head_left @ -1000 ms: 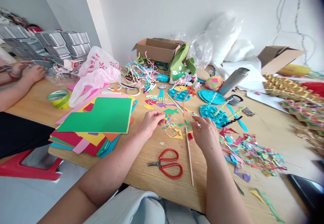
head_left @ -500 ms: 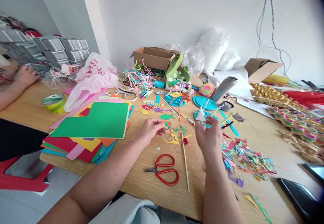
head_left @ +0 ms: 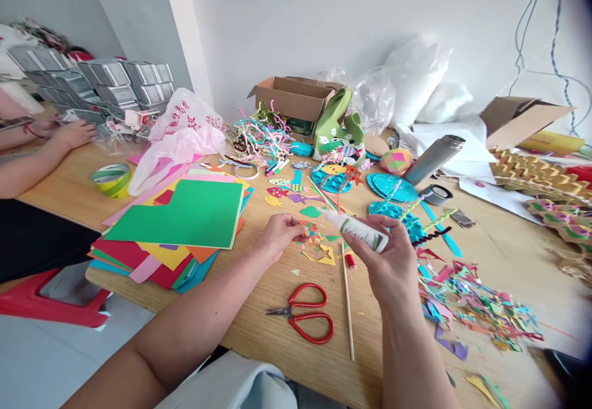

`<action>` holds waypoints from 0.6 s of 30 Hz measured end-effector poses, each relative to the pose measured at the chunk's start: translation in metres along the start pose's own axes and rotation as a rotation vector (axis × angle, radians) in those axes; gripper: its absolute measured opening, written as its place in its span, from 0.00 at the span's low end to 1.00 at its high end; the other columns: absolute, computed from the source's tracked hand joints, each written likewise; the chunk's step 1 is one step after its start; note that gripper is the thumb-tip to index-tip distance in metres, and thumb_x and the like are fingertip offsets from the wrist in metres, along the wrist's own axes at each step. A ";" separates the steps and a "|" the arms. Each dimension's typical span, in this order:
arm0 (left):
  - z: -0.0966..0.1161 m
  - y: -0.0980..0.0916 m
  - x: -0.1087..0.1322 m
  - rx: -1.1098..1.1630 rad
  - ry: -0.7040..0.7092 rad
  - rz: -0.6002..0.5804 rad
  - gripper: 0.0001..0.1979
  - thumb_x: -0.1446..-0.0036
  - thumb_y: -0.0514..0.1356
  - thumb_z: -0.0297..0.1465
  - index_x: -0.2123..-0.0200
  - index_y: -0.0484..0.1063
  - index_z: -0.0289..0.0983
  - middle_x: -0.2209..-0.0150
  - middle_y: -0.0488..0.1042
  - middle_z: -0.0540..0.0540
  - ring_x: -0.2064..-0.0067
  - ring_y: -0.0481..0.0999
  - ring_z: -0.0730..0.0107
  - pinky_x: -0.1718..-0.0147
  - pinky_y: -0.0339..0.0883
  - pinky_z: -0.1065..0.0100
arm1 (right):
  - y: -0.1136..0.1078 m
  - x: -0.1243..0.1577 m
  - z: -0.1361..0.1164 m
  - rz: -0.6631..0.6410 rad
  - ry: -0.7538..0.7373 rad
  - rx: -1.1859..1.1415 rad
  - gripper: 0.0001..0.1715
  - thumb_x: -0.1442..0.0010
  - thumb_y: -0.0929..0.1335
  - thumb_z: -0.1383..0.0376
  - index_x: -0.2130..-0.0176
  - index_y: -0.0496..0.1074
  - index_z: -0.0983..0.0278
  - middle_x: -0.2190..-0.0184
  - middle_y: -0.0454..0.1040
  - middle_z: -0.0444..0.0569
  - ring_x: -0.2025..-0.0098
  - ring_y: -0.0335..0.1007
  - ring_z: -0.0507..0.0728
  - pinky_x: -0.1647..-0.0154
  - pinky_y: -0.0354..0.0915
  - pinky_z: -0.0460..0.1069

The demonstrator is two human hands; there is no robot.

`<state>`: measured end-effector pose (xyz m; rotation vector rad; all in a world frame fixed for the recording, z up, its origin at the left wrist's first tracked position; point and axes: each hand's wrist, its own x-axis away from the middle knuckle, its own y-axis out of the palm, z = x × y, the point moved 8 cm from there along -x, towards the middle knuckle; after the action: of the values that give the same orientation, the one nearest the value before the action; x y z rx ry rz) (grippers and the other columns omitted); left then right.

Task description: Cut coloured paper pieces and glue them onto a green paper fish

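My right hand [head_left: 391, 261] is closed round a small white glue bottle [head_left: 358, 229], tipped sideways with its nozzle pointing left. My left hand [head_left: 280, 235] pinches a small multicoloured paper cut-out [head_left: 311, 231] just left of that nozzle, above the wooden table [head_left: 259, 322]. Under both hands lie paper scraps and a yellow offcut [head_left: 321, 255]. Red-handled scissors [head_left: 303, 313] and a thin wooden stick [head_left: 346, 301] lie nearer to me.
A stack of coloured paper with a green sheet [head_left: 185, 214] on top lies left. Blue discs [head_left: 388, 187], paper fish, pipe cleaners [head_left: 256, 134], a metal flask [head_left: 435, 159], tape rolls and cardboard boxes crowd the back. Shredded paper [head_left: 472, 301] lies right. Another person's hand [head_left: 71, 134] rests far left.
My right hand picked the glue bottle up from the table, then tilted it over towards the cut-out in my left hand. My left hand stayed nearly still.
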<state>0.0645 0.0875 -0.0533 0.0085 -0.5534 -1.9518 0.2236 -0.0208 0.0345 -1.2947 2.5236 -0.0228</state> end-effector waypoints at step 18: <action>0.002 0.003 0.003 -0.053 -0.030 -0.031 0.08 0.55 0.62 0.19 0.79 0.65 0.32 0.80 0.71 0.51 0.79 0.73 0.74 0.74 0.71 0.69 | 0.017 0.020 -0.034 0.074 -0.461 0.509 0.14 0.46 0.70 0.58 0.62 0.65 0.62 0.70 0.68 0.43 0.74 0.62 0.51 0.76 0.58 0.46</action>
<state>0.0648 0.0848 -0.0494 -0.0453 -0.5241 -1.9989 0.1895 -0.0308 0.0589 -0.8797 1.9929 -0.2949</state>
